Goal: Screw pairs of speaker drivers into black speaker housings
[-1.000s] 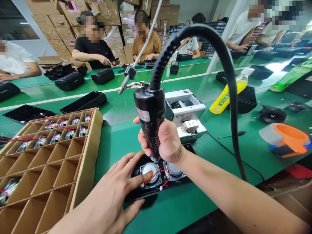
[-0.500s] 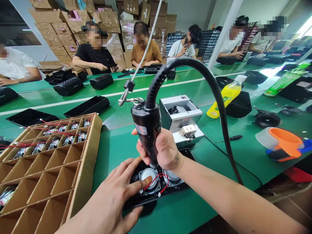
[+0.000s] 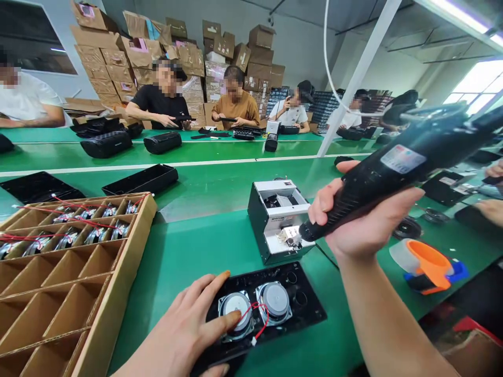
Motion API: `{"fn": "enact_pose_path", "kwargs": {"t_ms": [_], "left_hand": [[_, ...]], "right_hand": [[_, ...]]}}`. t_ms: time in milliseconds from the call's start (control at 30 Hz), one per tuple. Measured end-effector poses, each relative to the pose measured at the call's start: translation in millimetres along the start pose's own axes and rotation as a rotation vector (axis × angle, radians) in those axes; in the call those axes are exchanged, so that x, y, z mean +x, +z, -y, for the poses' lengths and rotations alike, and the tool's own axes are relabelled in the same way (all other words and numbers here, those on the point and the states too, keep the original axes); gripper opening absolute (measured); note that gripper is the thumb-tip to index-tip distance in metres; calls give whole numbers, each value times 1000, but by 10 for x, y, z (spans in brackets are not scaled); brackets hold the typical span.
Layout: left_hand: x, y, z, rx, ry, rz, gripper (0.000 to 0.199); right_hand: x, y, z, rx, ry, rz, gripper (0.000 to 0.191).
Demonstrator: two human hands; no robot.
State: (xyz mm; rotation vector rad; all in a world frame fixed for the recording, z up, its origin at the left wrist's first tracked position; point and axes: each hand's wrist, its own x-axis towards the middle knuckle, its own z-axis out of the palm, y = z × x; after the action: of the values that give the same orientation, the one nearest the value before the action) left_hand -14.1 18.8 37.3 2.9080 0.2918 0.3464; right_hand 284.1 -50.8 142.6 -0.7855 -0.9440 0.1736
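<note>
My left hand (image 3: pixel 184 324) rests with spread fingers on a black panel (image 3: pixel 310 309), one fingertip touching the back of the left round speaker driver (image 3: pixel 236 306). A second speaker driver (image 3: pixel 275 301) sits beside it, with a red wire (image 3: pixel 268 317) and white plug lying across the panel. My right hand (image 3: pixel 361 225) is wrapped around a black electric screwdriver (image 3: pixel 377 178), tilted with its tip down to the left. That tip is at the front of a small silver-and-black screw feeder (image 3: pixel 257 225); whether a screw is on the bit cannot be seen.
At left stands a cardboard divider tray (image 3: pixel 137 235) with several speaker drivers in its far cells. Behind it lies an open black casing (image 3: pixel 141 179). An orange tape dispenser (image 3: pixel 432 262) is at right. Several people sit across the green bench, and another person's hand (image 3: pixel 493 209) is at far right.
The electric screwdriver has been lifted off the panel by my right hand and carried right, tilting over to the screw feeder. My left hand stays on the speaker. The view has shifted somewhat.
</note>
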Motion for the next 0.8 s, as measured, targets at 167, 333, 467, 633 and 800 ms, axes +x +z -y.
{"fn": "enact_pose_path", "kwargs": {"t_ms": [167,333,467,633,800], "left_hand": [[-17,70,-6,-19,-37,29,75],[-100,93,110,-21,-21,-11,75],[-138,53,224,-13,4,-7,68],[-134,70,236,15,-16,-7,78],[-122,-30,100,-96,-77,99,85]], "right_hand": [[5,-157,-197,-61,21,-16,72],[-65,-202,-270,-44,38,-16,69],[-96,-251,-230,-34,49,1,72],[-93,-177,-40,4,51,7,71],[-106,144,162,106,101,26,66]]}}
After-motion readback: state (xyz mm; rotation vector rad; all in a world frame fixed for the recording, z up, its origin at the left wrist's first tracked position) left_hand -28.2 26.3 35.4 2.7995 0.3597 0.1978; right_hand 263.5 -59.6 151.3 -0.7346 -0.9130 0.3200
